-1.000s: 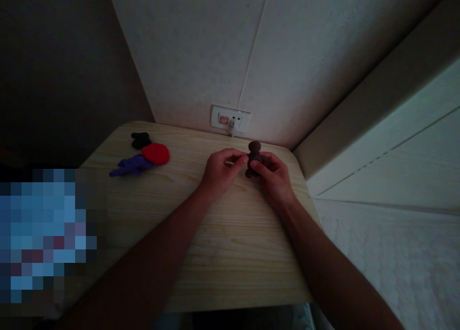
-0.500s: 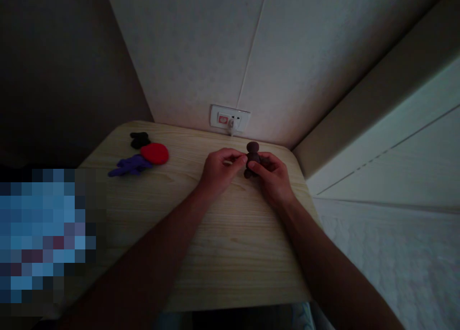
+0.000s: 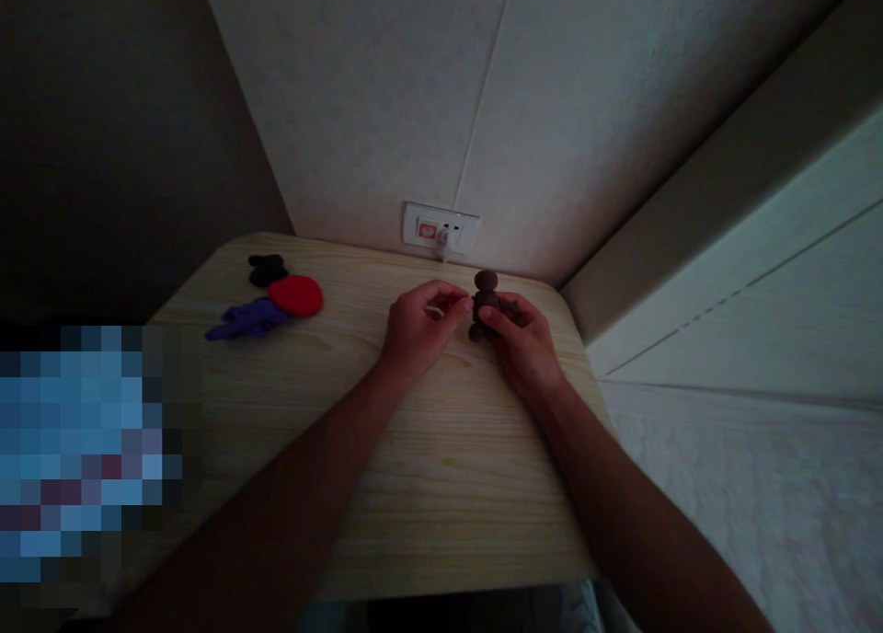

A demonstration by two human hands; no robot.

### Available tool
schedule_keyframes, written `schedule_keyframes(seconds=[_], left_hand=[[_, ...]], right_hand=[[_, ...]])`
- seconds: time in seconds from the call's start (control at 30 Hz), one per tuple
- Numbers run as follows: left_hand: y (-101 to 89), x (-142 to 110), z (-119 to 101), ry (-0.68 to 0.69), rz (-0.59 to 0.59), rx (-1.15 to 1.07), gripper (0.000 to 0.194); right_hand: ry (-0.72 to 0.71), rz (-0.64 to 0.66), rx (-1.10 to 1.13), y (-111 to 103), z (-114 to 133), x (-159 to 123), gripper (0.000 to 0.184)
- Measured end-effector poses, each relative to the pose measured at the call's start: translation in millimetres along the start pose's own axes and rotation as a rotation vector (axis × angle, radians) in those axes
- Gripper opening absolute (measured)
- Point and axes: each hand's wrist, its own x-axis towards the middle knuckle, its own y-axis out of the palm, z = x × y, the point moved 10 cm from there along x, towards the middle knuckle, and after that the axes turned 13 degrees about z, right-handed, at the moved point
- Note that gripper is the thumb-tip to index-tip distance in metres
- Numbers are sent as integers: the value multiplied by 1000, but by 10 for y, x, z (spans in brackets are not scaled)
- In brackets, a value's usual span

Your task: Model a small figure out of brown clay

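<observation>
A small dark brown clay figure with a round head stands at the far right of the light wooden table. My right hand is closed round its body, thumb across the front. My left hand pinches the figure's left side with thumb and fingertips. Both hands meet at the figure, near the wall.
At the table's far left lie a black clay lump, a red clay disc and a purple clay shape. A wall socket sits just behind the table. A pixelated blue patch covers the lower left. A white surface lies to the right.
Almost nothing moved. My hands stay on the brown figure, with only slight finger shifts, and the view drifted a little.
</observation>
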Motion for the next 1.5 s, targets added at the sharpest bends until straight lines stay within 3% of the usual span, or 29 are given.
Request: schedule_keyframes(seconds=[0.23,0.57,1.5], left_hand=[[67,-20,-110,92,59,57,15],[37,-62,-267,224,37,243,17],[59,-33,-123,97,36,146,7]], right_hand=[[1,-25,52,-34,-16,8,31],[-8,-1,44,-2,-2,-7,29],[5,-13,-27,-21,7,-50,28]])
